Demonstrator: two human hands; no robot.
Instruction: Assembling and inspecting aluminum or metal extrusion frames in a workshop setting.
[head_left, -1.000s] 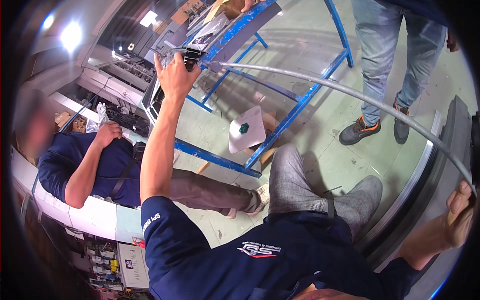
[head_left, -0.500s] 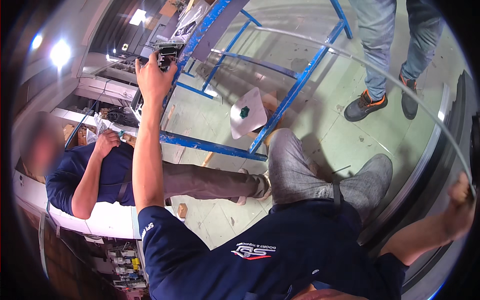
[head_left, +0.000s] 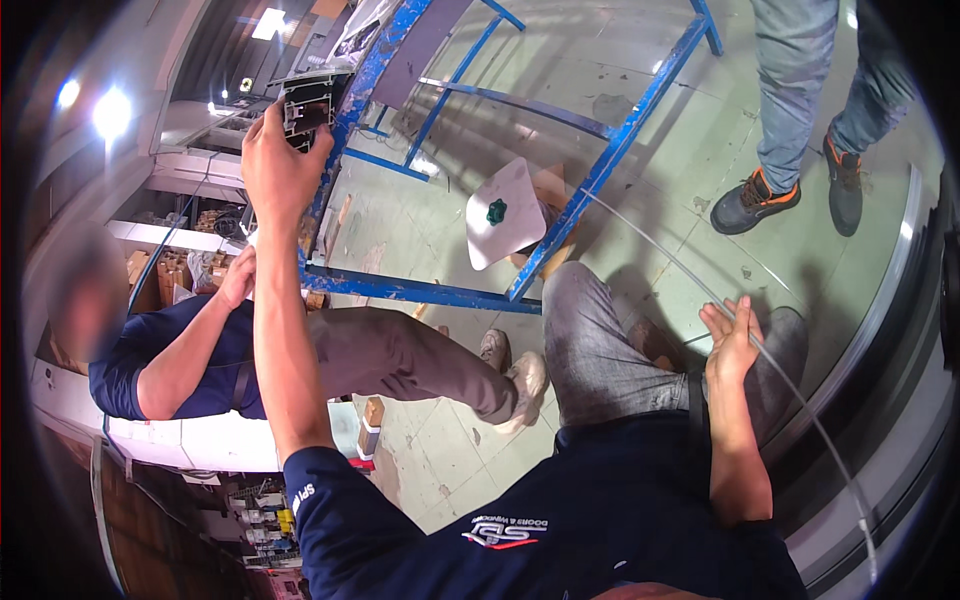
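Stretched forward at the upper left, my left hand [head_left: 278,172] is closed around the end of a dark hollow metal profile [head_left: 310,98], thumb on one side and fingers on the other. The profile lies at the blue frame's edge; most of its length is hidden. Over my lap, my right hand [head_left: 733,345] holds a long, thin grey strip [head_left: 668,255] between thumb and fingers, with some fingers stretched out. From near the blue frame the strip runs down past my hand to the lower right. Its material is unclear.
A blue metal frame [head_left: 420,290] stands before me, with a pale plate bearing a green knob [head_left: 496,211] beneath. A co-worker in dark blue [head_left: 190,350] is at left; another person's shoes [head_left: 755,203] are at upper right. Dark long profiles [head_left: 850,400] lie along the right.
My right hand has come inward from the far right edge to above my lap, and the strip's bow has straightened. My left hand has shifted slightly left and down at the profile.
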